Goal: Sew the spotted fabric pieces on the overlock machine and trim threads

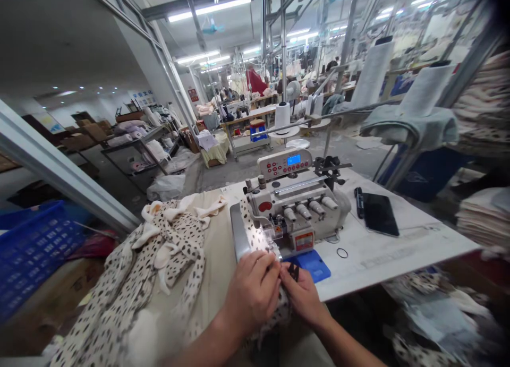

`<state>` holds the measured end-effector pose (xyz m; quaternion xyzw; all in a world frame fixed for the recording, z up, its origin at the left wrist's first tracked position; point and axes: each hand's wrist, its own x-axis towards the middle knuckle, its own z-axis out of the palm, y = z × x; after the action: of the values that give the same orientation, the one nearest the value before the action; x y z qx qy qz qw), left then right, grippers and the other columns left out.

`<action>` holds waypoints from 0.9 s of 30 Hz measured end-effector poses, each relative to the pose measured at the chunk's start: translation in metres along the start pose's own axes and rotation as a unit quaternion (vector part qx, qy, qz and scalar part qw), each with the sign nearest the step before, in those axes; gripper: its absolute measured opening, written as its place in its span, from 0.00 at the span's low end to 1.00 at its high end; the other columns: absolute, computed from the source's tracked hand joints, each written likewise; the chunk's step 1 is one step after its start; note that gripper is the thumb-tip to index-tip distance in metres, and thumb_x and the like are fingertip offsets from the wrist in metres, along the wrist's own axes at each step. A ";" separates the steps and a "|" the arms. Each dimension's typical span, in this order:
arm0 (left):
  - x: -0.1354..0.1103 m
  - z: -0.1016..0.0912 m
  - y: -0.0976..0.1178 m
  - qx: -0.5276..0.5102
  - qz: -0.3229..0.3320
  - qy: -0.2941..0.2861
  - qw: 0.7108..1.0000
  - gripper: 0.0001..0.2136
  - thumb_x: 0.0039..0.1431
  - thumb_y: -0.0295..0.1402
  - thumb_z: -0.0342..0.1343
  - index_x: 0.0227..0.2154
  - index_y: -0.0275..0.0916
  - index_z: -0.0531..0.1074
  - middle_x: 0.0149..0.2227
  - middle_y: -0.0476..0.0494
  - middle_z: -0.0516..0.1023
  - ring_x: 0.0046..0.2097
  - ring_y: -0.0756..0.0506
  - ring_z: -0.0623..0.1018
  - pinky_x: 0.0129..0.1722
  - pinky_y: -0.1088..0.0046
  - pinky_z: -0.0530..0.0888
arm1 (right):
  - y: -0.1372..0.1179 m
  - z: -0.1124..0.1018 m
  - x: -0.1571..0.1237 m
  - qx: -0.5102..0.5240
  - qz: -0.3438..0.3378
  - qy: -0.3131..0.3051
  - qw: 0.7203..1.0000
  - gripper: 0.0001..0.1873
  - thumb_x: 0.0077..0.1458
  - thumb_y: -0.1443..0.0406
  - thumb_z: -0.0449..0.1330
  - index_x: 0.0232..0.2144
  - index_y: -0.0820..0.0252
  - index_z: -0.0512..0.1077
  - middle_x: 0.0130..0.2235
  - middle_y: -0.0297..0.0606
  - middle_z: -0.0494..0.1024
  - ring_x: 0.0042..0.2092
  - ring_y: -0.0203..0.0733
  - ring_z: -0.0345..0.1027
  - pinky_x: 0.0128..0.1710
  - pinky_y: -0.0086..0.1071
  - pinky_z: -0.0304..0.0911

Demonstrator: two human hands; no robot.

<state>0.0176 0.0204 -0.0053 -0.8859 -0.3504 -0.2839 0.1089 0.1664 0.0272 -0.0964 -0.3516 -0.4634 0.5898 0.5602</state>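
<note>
A strip of cream fabric with dark spots (255,234) lies under the needle area of the overlock sewing machine (295,202), lit by its lamp. My left hand (253,287) is closed on the fabric's near edge, just in front of the machine. Close beside it, my right hand (305,295) pinches the same edge between thumb and fingers. A small dark piece (294,271) shows at the right hand's fingers; its kind is unclear. Below the hands the fabric hangs over the table edge, partly hidden by them.
A heap of spotted garment pieces (159,255) covers the table's left. A blue plate (313,265), a black ring (342,253) and a dark phone-like device (380,214) lie right. Thread cones (372,72) stand behind. A blue basket (35,250) is far left.
</note>
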 end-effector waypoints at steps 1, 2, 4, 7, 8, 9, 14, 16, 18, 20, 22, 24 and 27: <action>0.000 0.000 0.000 -0.002 -0.001 -0.003 1.000 0.14 0.62 0.27 0.54 0.50 0.34 0.73 0.49 0.34 0.77 0.52 0.37 0.74 0.52 0.55 0.74 | 0.000 0.000 0.000 0.000 -0.001 0.000 1.000 0.22 0.62 0.48 0.60 0.32 0.62 0.76 0.31 0.37 0.76 0.34 0.42 0.67 0.37 0.33 0.65; 0.000 0.000 0.000 -0.004 -0.002 -0.006 1.000 0.14 0.62 0.27 0.54 0.51 0.34 0.73 0.50 0.34 0.76 0.52 0.37 0.74 0.52 0.55 0.73 | 0.000 0.000 0.000 0.000 -0.003 0.001 1.000 0.22 0.62 0.49 0.60 0.32 0.62 0.76 0.30 0.37 0.76 0.34 0.42 0.67 0.37 0.33 0.65; -0.001 0.000 -0.001 -0.007 -0.006 -0.013 1.000 0.14 0.62 0.27 0.54 0.51 0.34 0.72 0.50 0.34 0.76 0.52 0.37 0.74 0.52 0.55 0.73 | 0.000 0.000 0.000 -0.003 -0.009 0.007 1.000 0.21 0.62 0.49 0.60 0.32 0.61 0.77 0.30 0.36 0.76 0.33 0.41 0.66 0.37 0.32 0.64; -0.001 0.000 -0.001 -0.009 -0.006 -0.017 1.000 0.14 0.62 0.27 0.54 0.51 0.34 0.72 0.50 0.35 0.76 0.52 0.37 0.73 0.53 0.54 0.73 | 0.003 0.000 -0.001 0.000 -0.014 0.009 1.000 0.21 0.62 0.49 0.60 0.31 0.62 0.77 0.30 0.36 0.75 0.33 0.40 0.66 0.36 0.32 0.64; -0.001 0.000 -0.001 -0.009 -0.006 -0.016 1.000 0.14 0.62 0.27 0.54 0.51 0.33 0.72 0.50 0.35 0.76 0.53 0.37 0.73 0.53 0.54 0.73 | 0.004 0.000 -0.001 0.003 -0.013 0.008 1.000 0.21 0.62 0.50 0.60 0.32 0.61 0.76 0.30 0.36 0.75 0.33 0.40 0.66 0.37 0.32 0.64; -0.001 0.000 -0.001 -0.008 -0.006 -0.015 1.000 0.14 0.62 0.27 0.54 0.51 0.33 0.72 0.50 0.35 0.76 0.53 0.37 0.73 0.53 0.54 0.73 | 0.005 -0.001 -0.001 0.006 -0.012 0.006 1.000 0.20 0.62 0.50 0.60 0.32 0.61 0.76 0.31 0.37 0.76 0.34 0.41 0.66 0.37 0.32 0.64; 0.000 0.001 0.000 -0.007 -0.004 -0.009 1.000 0.14 0.62 0.27 0.54 0.51 0.34 0.72 0.50 0.35 0.76 0.52 0.37 0.73 0.53 0.54 0.73 | 0.004 -0.001 -0.001 0.012 -0.012 0.006 1.000 0.20 0.62 0.50 0.60 0.31 0.61 0.76 0.30 0.36 0.75 0.34 0.41 0.66 0.37 0.32 0.64; 0.001 0.001 0.000 -0.007 -0.004 -0.010 1.000 0.14 0.62 0.27 0.54 0.51 0.34 0.72 0.50 0.35 0.76 0.52 0.37 0.73 0.53 0.54 0.73 | 0.002 -0.001 -0.001 0.015 -0.010 0.008 1.000 0.20 0.62 0.50 0.60 0.31 0.62 0.76 0.30 0.37 0.75 0.33 0.41 0.66 0.37 0.33 0.64; 0.001 0.000 0.001 -0.005 -0.003 -0.010 1.000 0.14 0.62 0.27 0.54 0.50 0.34 0.72 0.49 0.34 0.76 0.52 0.37 0.74 0.53 0.54 0.73 | 0.000 0.000 0.000 0.022 -0.009 0.005 1.000 0.20 0.62 0.51 0.60 0.32 0.62 0.76 0.31 0.37 0.75 0.33 0.40 0.66 0.37 0.32 0.64; 0.002 0.000 0.001 -0.005 -0.004 -0.010 1.000 0.14 0.62 0.27 0.54 0.50 0.34 0.73 0.49 0.34 0.76 0.52 0.37 0.74 0.52 0.55 0.73 | 0.001 0.000 0.000 0.033 -0.009 0.004 0.999 0.19 0.62 0.51 0.61 0.32 0.62 0.76 0.30 0.36 0.75 0.33 0.39 0.65 0.36 0.32 0.64; 0.002 0.000 0.001 -0.005 -0.005 -0.010 1.000 0.14 0.62 0.27 0.54 0.50 0.34 0.73 0.49 0.35 0.76 0.52 0.37 0.74 0.52 0.55 0.73 | 0.003 0.000 0.000 0.039 -0.009 0.006 0.999 0.19 0.62 0.51 0.61 0.32 0.62 0.76 0.30 0.36 0.75 0.32 0.39 0.65 0.35 0.31 0.64; 0.001 0.000 0.002 -0.005 -0.006 -0.012 1.000 0.13 0.62 0.27 0.54 0.49 0.34 0.73 0.50 0.35 0.76 0.52 0.38 0.73 0.52 0.55 0.72 | 0.004 0.000 0.000 0.040 -0.010 0.006 0.999 0.19 0.62 0.51 0.62 0.31 0.62 0.75 0.30 0.36 0.75 0.32 0.39 0.65 0.35 0.31 0.64; 0.001 -0.001 0.003 -0.003 -0.012 -0.014 1.000 0.13 0.62 0.27 0.54 0.49 0.33 0.73 0.50 0.35 0.76 0.52 0.38 0.72 0.54 0.55 0.71 | 0.003 0.000 0.000 0.040 -0.015 0.003 0.999 0.19 0.61 0.51 0.62 0.32 0.62 0.76 0.30 0.36 0.76 0.32 0.39 0.66 0.35 0.31 0.64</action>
<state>0.0197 0.0184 -0.0044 -0.8859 -0.3612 -0.2740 0.0980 0.1654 0.0279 -0.0996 -0.3237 -0.4429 0.5986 0.5837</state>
